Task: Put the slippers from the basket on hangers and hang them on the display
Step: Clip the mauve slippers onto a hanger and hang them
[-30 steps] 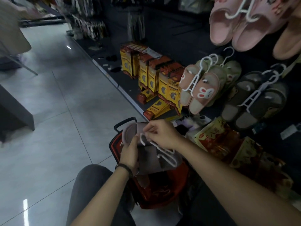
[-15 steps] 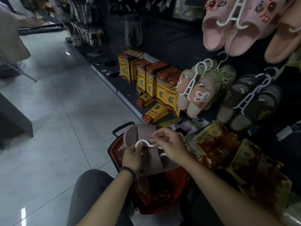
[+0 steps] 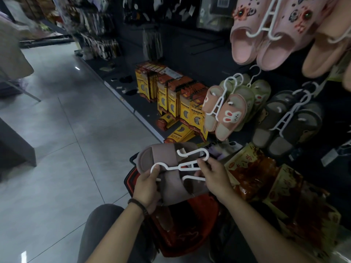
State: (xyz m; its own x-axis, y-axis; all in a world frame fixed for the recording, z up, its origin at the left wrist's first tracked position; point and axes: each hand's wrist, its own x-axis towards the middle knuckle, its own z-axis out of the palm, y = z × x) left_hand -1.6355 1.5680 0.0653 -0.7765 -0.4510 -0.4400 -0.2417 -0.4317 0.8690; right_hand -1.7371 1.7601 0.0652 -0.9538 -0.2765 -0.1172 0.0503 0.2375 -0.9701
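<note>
1. Step in hand, as a judgement: fitting the hanger (image 3: 180, 168) to the mauve slippers (image 3: 171, 185); neither prong appears threaded under a strap yet.
2. The slippers are held together just above the red basket (image 3: 205, 221), at about 6 o'clock in the view. The hanger lies flat across them, its hook toward 9 o'clock and its prongs toward 3 o'clock.
3. The left hand (image 3: 146, 188) has its grip clamped round the slippers' near ends, with the thumb resting on the hanger's hook.
4. The right hand (image 3: 216, 177) has its grip closed in a pinch on the hanger's forked end.
5. The next move likely calls for sliding each prong under a strap, then lifting the pair toward the display (image 3: 199, 54) at 1 to 2 o'clock, beside the bunny slippers (image 3: 226, 112).
</note>
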